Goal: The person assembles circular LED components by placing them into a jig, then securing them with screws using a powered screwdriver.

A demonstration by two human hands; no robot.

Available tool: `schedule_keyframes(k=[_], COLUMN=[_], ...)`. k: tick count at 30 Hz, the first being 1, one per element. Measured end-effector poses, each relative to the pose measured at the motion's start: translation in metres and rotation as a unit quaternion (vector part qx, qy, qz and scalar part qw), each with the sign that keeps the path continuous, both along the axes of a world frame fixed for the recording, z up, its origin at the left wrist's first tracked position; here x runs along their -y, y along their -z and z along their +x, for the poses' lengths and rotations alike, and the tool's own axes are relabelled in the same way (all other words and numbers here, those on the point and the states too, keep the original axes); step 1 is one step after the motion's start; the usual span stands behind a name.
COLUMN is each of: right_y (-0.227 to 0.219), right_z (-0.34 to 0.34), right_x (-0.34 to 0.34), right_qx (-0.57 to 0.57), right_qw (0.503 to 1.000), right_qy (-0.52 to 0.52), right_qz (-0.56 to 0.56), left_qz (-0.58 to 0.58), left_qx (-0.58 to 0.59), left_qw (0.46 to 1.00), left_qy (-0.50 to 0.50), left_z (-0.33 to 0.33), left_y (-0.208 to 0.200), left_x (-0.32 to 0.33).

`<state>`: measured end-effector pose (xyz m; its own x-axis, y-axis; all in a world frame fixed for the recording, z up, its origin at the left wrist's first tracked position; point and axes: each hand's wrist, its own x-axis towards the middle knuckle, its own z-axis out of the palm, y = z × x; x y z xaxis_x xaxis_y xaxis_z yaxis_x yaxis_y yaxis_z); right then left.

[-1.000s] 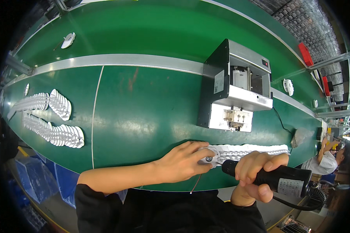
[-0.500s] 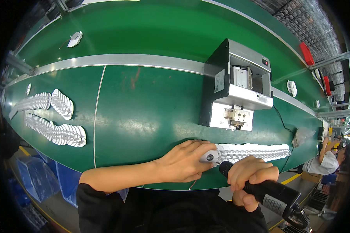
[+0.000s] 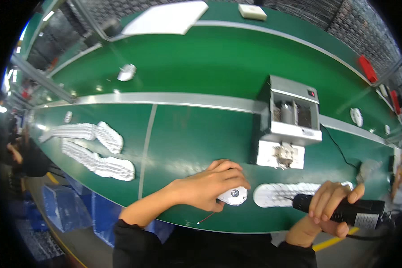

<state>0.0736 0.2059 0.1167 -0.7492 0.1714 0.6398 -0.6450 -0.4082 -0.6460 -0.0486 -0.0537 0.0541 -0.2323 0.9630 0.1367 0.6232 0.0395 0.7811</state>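
My left hand [image 3: 210, 186] is closed around a white plastic part [image 3: 233, 198] with a rounded end and a dark round spot in it, held low over the bench's near edge. A thin red wire [image 3: 205, 219] with a small white tip trails from beneath that hand. In my right hand [image 3: 328, 203] is a black electric screwdriver [image 3: 362, 210], lying nearly level, its thin bit pointing left. The bit appears over a long row of overlapping white parts [image 3: 268, 195], apart from the part in my left hand. The driver and right hand hide some of the row.
A grey-and-black screw feeder [image 3: 295, 131] stands behind the row, its cable [image 3: 339, 147] running right. Two more rows of white parts [image 3: 100, 165] lie at left. A metal rail [image 3: 183, 99] crosses behind, and a clear plastic bag [image 3: 369, 169] sits at right.
The screwdriver has drawn away to the right from the white part, and its bit now shows. My left hand still holds the part. The whole view has shifted.
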Motion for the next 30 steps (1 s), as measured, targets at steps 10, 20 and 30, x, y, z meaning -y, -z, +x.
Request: schedule_keyframes(k=[10, 20, 30], right_y=[0.021, 0.017, 0.017], right_z=[0.007, 0.008, 0.010], right_x=[-0.004, 0.010, 0.007], right_qx=[-0.032, 0.026, 0.036], right_qw=[0.998, 0.998, 0.998], right_qy=[0.044, 0.062, 0.050], right_qz=[0.029, -0.001, -0.005], left_qz=[0.001, -0.042, 0.107], left_qx=[-0.268, -0.269, 0.039], left_qw=[0.823, 0.652, 0.835], left_qy=[-0.501, -0.708, -0.538], left_z=[-0.116, -0.269, -0.125], left_y=[0.014, 0.058, -0.020], left_x=[0.062, 0.160, 0.084])
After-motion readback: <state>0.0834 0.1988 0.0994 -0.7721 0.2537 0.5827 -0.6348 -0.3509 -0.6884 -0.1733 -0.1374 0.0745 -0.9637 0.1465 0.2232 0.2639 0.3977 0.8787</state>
